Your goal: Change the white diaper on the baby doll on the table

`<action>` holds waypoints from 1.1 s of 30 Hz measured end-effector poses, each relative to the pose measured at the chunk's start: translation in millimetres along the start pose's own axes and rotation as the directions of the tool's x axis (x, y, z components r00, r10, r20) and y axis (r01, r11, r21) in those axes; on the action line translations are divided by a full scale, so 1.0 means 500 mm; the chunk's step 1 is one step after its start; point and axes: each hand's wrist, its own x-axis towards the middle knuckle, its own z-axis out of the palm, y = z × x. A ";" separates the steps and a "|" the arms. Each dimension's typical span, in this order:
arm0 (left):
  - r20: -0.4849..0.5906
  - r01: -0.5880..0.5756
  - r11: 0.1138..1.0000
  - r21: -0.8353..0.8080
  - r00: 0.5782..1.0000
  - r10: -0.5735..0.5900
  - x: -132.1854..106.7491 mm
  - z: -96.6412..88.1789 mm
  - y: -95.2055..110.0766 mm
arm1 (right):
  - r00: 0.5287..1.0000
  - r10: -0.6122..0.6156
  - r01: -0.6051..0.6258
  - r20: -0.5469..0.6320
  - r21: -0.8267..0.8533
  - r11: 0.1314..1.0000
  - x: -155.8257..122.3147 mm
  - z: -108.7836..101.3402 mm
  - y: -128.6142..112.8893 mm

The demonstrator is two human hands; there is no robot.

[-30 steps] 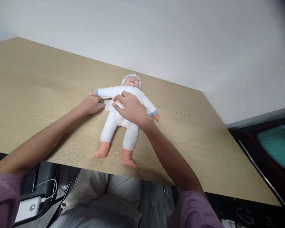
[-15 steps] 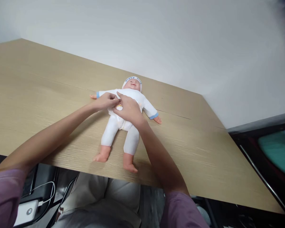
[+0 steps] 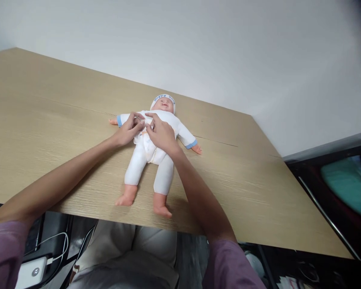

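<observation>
A baby doll (image 3: 165, 176) in white clothes with blue cuffs lies on its back, arms spread and feet toward me. A white diaper (image 3: 152, 154) with an orange mark near its waist is around its hips. My left hand (image 3: 130, 129) rests at the doll's belly on the left, thumb and fingers bent together in a pinch. Close beside it, my right hand (image 3: 163, 135) is over the belly's right half, its thumb and fingers also curled in. Whatever lies between the fingertips of either hand is too small to make out.
The doll lies on a wooden table (image 3: 228, 192) that meets a pale wall (image 3: 180, 52) at the back. A dark object with a teal panel (image 3: 345, 184) stands beyond the right edge. Below the front edge, a white power bank (image 3: 31, 273) with a cable sits at left.
My hands have drawn slightly apart and shifted up toward the doll's chest, uncovering more of the diaper's front. The whole view has shifted a little; the doll lies as before.
</observation>
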 end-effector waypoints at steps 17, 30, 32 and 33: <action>-0.268 0.073 0.982 0.172 0.963 -0.025 -0.020 0.022 0.032 | 0.978 -0.085 0.076 -0.189 -0.055 0.996 -0.035 -0.016 -0.032; 0.134 -0.078 0.830 0.553 0.991 0.004 -0.252 0.076 0.195 | 0.909 -0.404 0.380 0.104 0.191 0.905 -0.362 -0.044 -0.037; 0.113 -0.032 0.862 0.506 0.993 -0.030 -0.246 0.073 0.179 | 0.945 -0.307 0.296 0.110 0.104 0.950 -0.371 -0.037 -0.011; 0.089 0.001 0.873 0.487 0.995 -0.050 -0.238 0.071 0.172 | 0.971 -0.222 0.216 0.092 0.064 0.974 -0.367 -0.034 0.000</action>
